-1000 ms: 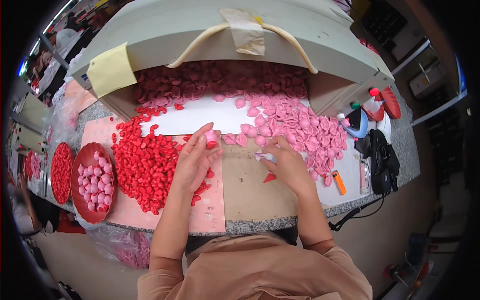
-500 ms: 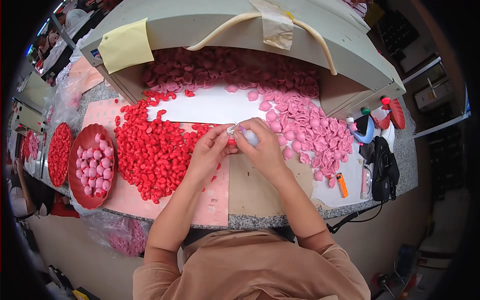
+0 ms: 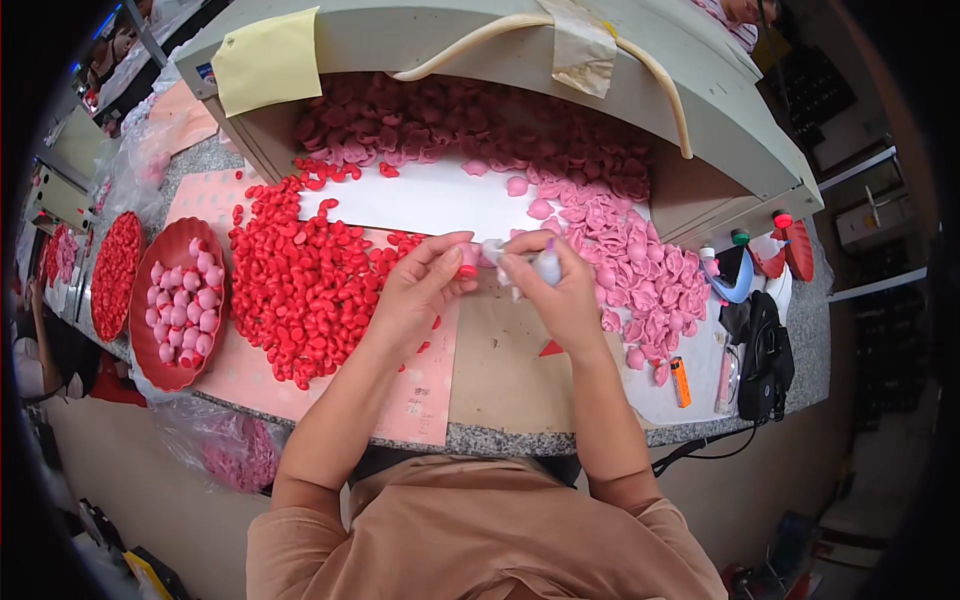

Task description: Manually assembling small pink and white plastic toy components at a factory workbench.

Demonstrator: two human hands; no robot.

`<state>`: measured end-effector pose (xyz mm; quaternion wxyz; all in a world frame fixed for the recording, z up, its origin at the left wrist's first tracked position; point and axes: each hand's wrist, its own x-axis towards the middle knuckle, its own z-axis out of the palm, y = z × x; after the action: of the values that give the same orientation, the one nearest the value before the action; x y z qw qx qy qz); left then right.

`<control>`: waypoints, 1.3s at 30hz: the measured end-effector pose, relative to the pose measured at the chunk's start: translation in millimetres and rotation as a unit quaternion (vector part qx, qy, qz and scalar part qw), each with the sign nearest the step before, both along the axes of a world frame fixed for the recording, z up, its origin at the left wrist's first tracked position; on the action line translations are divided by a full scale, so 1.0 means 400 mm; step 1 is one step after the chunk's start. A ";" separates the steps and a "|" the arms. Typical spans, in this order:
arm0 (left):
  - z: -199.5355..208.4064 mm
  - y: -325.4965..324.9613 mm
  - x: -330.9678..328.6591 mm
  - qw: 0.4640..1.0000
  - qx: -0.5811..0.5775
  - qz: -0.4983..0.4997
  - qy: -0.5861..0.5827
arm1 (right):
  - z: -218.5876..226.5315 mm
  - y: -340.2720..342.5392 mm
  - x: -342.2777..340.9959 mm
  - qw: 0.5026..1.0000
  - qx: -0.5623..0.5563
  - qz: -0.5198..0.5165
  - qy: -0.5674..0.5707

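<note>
My left hand (image 3: 412, 300) pinches a small pink-and-red moulded piece (image 3: 468, 260) between thumb and fingers, its red part facing down. Close beside it, my right hand (image 3: 560, 300) is closed around a small translucent squeeze bottle (image 3: 547, 266) with a purple part at its top. Something white and crumpled, like tissue (image 3: 491, 250), shows between the right fingertips and the pink piece; whether it touches the piece I cannot tell. Left of my hands lies a heap of glossy red pieces (image 3: 300, 290). Pink cupped pieces (image 3: 640, 260) spread out to the right.
A red scalloped dish (image 3: 150, 362) of pink-and-red pieces stands at left, beside another dish of red pieces (image 3: 118, 275). A grey hood (image 3: 450, 30) arches over more pink pieces. At right lie an orange lighter (image 3: 680, 382) and a black bag (image 3: 764, 360). A red triangle (image 3: 551, 348) rests on the mat.
My hands have moved slightly apart. A pink part now shows on the piece in my left hand, and the right hand's bottle has shifted right. The red triangle on the mat has come into sight.
</note>
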<state>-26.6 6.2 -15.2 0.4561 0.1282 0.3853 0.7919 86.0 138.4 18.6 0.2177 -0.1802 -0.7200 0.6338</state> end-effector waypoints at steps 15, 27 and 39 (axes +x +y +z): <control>0.007 -0.007 0.004 0.996 0.038 -0.047 -0.058 | 0.008 0.019 0.014 0.989 -0.128 0.019 -0.073; 0.008 -0.003 0.011 0.993 -0.076 -0.024 0.086 | -0.021 0.021 0.011 0.984 -0.142 0.049 -0.098; 0.006 -0.003 0.019 0.988 -0.087 0.006 0.129 | -0.034 0.015 0.004 0.987 -0.120 0.047 -0.093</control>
<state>-19.0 5.1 -12.8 0.4067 0.1868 0.5093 0.7350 87.6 144.5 4.9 0.0963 -0.2289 -0.6636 0.7057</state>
